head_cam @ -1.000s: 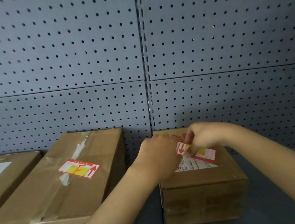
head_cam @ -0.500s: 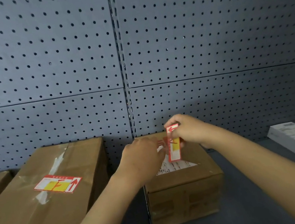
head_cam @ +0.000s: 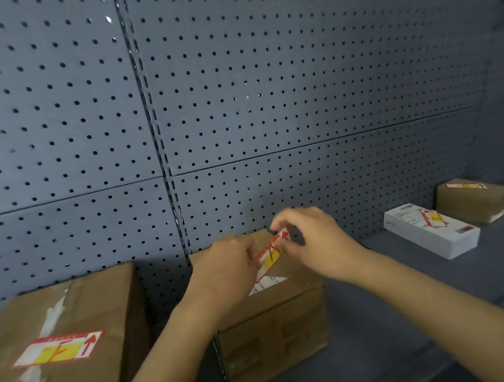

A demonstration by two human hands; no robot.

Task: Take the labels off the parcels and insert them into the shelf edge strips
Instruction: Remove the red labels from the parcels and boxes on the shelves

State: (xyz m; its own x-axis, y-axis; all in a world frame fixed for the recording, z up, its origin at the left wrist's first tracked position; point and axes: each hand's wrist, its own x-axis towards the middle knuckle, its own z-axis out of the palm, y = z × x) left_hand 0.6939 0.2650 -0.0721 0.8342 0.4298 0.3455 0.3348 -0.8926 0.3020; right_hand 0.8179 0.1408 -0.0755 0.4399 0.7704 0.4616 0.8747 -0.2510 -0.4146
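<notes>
Parcels sit along a dark shelf [head_cam: 387, 351] in front of a pegboard wall [head_cam: 260, 89]: a big box [head_cam: 57, 373] at lower left with its label [head_cam: 58, 349] flat on top, a mid box [head_cam: 275, 337] at centre, a white box [head_cam: 431, 234] at right and a small box [head_cam: 472, 199] beyond it, both also labelled. Over the mid box both hands meet. The left hand [head_cam: 227, 268] and the right hand [head_cam: 312, 240] pinch a red-and-yellow label [head_cam: 272, 252] between fingertips, held tilted above the box top; whether its lower end is free of the cardboard cannot be told. A white slip [head_cam: 267, 283] remains on that box

Judging from this, the step in hand is peeling, close to done for this parcel. Next the label must come fully away without curling onto itself, then go to a shelf edge strip, none of which is clearly in view. Three labels look untouched, so the task seems early
</notes>
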